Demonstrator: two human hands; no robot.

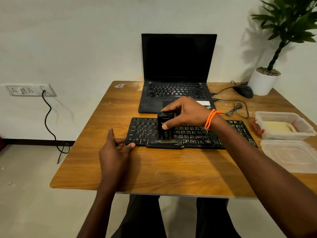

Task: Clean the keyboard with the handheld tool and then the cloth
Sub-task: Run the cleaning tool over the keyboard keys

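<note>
A black keyboard lies flat on a wooden table, near the middle. It has dust and pale specks on its keys, most of all on the right side.

The right hand holds a small black handheld vacuum. The fingers curl over the top and the thumb presses on the front. The tool stands upright, and its bottom end touches the keys near the space bar. An orange bracelet sits on that wrist.

The left hand is at the left end of the keyboard. Its thumb and fingers are loosely bent and touch the near left corner, as if to keep it from sliding.

Behind the keyboard is an open black laptop with a dark screen. A black mouse with a cable lies to the right of it, just beside a white pot with a green plant.

On the right side of the table is a clear plastic box with a yellow cloth inside. Its clear lid lies flat in front of it.

A wall socket with a black cord is on the left wall.
</note>
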